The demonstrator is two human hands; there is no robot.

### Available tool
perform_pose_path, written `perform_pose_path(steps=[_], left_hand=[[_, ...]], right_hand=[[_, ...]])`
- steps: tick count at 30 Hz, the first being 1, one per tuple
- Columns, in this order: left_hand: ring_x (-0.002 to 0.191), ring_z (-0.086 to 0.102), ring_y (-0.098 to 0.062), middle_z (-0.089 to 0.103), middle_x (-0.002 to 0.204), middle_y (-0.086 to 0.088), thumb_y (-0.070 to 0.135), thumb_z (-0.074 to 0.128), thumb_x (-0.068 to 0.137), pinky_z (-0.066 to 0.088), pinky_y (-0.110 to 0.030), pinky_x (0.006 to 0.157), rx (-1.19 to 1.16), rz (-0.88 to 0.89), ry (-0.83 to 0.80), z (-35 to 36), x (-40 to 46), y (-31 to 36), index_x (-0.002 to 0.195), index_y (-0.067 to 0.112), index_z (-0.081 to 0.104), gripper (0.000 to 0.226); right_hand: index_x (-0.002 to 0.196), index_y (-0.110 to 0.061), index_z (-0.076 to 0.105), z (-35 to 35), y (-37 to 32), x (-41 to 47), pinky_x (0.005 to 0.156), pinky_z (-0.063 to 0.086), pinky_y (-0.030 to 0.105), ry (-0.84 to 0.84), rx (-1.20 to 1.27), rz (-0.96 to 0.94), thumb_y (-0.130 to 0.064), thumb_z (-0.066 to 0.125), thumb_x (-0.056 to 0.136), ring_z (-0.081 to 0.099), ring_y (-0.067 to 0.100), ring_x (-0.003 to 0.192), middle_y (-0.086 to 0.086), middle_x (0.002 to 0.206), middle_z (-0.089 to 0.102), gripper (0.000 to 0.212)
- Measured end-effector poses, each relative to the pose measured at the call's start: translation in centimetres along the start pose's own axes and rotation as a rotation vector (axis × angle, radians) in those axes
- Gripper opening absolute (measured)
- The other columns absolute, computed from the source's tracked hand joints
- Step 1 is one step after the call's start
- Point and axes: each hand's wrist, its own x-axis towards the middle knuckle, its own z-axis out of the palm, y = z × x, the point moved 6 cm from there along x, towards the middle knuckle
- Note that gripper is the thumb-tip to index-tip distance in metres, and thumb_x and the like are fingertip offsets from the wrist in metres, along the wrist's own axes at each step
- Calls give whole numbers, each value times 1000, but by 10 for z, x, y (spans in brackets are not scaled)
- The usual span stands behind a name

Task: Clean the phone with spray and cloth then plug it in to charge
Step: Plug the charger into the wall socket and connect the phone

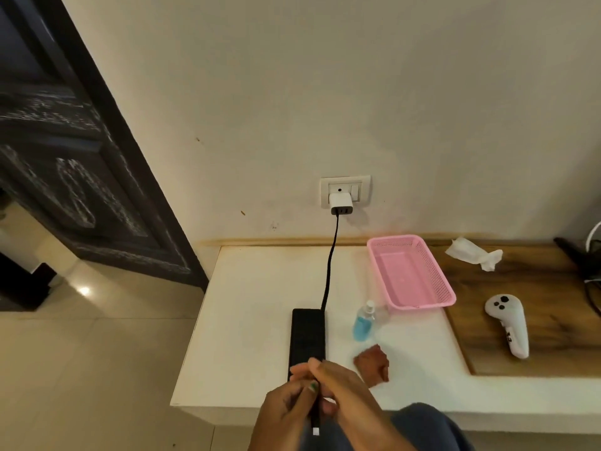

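Now both hands meet at the near end of the phone (pixel 307 336) on the white counter (pixel 247 320), the left hand (pixel 286 408) pinching the cable (pixel 330 265) near its plug while the right hand (pixel 344 388) grips the phone's end.

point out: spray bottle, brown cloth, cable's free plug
spray bottle (pixel 363 323), head view, blue lower body.
brown cloth (pixel 373 362), head view, centre of the fold.
cable plug (pixel 315 431), head view, white tip below the hands.

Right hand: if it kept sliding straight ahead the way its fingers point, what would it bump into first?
The right hand points up and left across the white table, so it would most likely meet the black phone first; its fingertips already seem to reach the phone's near end, though depth is hard to judge.
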Motion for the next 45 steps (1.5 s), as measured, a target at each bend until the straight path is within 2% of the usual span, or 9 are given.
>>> perform_pose_path(steps=[7, 10, 16, 21, 25, 30, 37, 42, 45], left_hand=[[59, 61, 1, 66, 58, 11, 20, 55, 93, 45, -9, 60, 160, -41, -40, 8, 7, -22, 60, 26, 70, 36], [75, 62, -5, 68, 85, 5, 26, 63, 87, 51, -14, 75, 205, -54, -1, 10, 21, -38, 89, 18, 71, 12], [90, 61, -15, 66, 98, 0, 54, 56, 84, 52, -38, 90, 343, -80, -31, 19, 69, -49, 92, 23, 64, 33], [128, 40, -25, 40, 142, -2, 65, 63, 72, 36, -46, 102, 595, -149, 324, 3, 111, -67, 131, 28, 42, 73], [138, 27, -31, 24, 152, -10, 70, 69, 61, 33, -52, 105, 665, -339, 325, 15, 133, -86, 146, 18, 11, 115], [136, 27, -31, 23, 149, -13, 56, 76, 63, 39, -50, 100, 825, -441, 360, 24, 146, -95, 146, 15, 4, 117], [117, 46, -33, 34, 133, -18, 35, 85, 59, 50, -41, 90, 514, -474, 398, 15, 146, -98, 132, 7, 23, 99], [110, 52, -36, 51, 124, -21, 30, 86, 56, 49, -46, 91, -305, -635, 350, 9, 125, -91, 129, 2, 37, 92], [97, 63, -32, 66, 106, -17, 28, 81, 59, 53, -42, 85, -764, -689, 162, 18, 104, -71, 110, 4, 61, 60]], right_hand=[[76, -11, 65, -25, -5, -17, 54, 51, 21, 186, -92, -164, -16, 44, 97, 62, 13, 59, 6, 68, 66, 30], [75, -7, 59, -35, -2, -11, 45, 49, 19, 110, -29, -1, -13, 36, 99, 57, 15, 49, 12, 67, 59, 35], [89, -13, 62, -56, 5, -30, 34, 39, 9, 360, -152, -194, -24, 38, 98, 55, 6, 38, 7, 64, 58, 28], [104, 7, 57, -68, 13, -25, 30, 41, 14, 322, -23, -72, -8, 40, 97, 51, 9, 29, 13, 62, 54, 23], [86, -6, 61, -73, 13, -34, 32, 36, 13, 327, -102, -127, -6, 43, 96, 46, 6, 29, -1, 44, 51, 21], [78, -15, 61, -76, 12, -37, 34, 33, 12, 346, -113, -169, -7, 45, 95, 42, 4, 29, -1, 45, 46, 24], [75, 1, 58, -72, 18, -27, 31, 43, 16, 219, 101, -44, -1, 45, 93, 52, 8, 31, 1, 41, 56, 22], [80, -7, 62, -70, 24, -23, 68, 45, 12, 287, -442, -49, -22, 48, 95, 56, 7, 73, -4, 78, 56, 26], [85, -7, 68, -65, 14, -26, 60, 45, 9, 265, -526, -108, -29, 49, 95, 61, 5, 73, -3, 79, 65, 31]])
